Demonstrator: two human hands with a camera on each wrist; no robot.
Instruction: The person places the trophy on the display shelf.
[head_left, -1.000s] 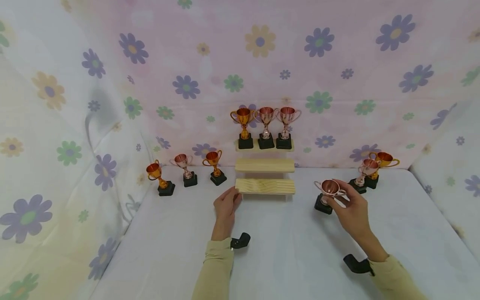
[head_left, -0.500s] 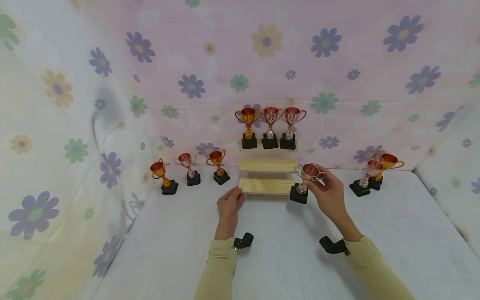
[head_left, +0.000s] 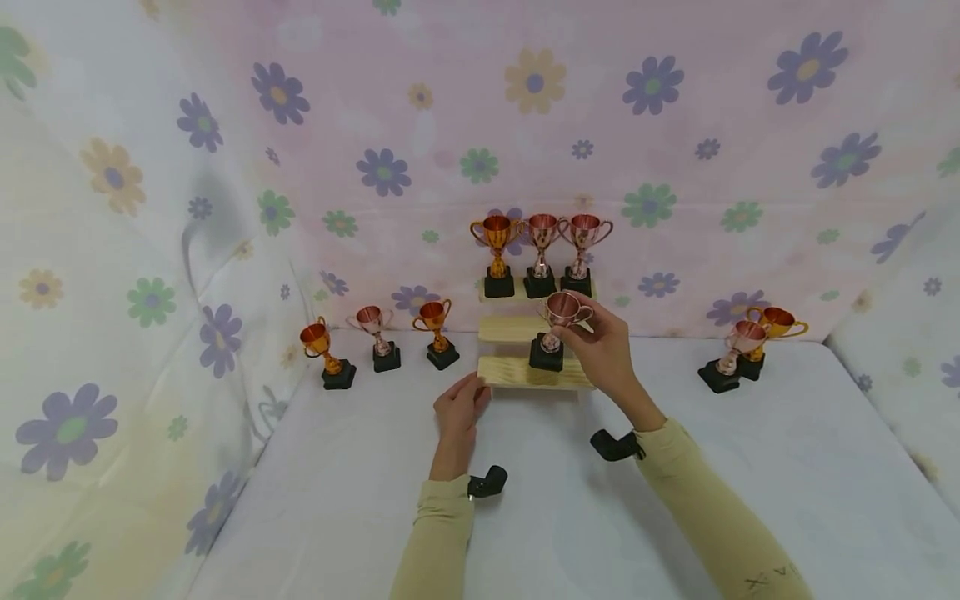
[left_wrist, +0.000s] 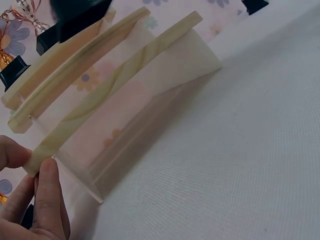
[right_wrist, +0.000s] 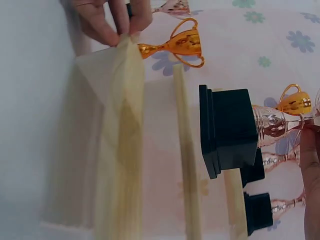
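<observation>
My right hand [head_left: 611,350] grips a rose-gold trophy cup [head_left: 551,340] with a black square base, held above the lower steps of a three-tier wooden display stand [head_left: 506,372]. In the right wrist view, the trophy's black base [right_wrist: 232,131] hangs apart from the wooden boards. My left hand [head_left: 455,412] pinches the front left corner of the lowest board, thumb [left_wrist: 12,152] above and fingers below. On the top tier stand a gold trophy [head_left: 498,246] and two rose-gold trophies [head_left: 542,242], partly hidden behind the held one and my hand.
At the left on the white table [head_left: 337,500] stand a gold trophy [head_left: 322,350], a rose-gold trophy [head_left: 375,333] and another gold trophy [head_left: 435,333]. A rose-gold trophy [head_left: 731,362] and a gold trophy [head_left: 776,321] stand at the right. Flowered cloth [head_left: 420,150] hangs behind.
My right hand has carried the rose-gold trophy leftward and up, from over the table right of the stand to above its lower steps. My left hand keeps its hold on the board corner.
</observation>
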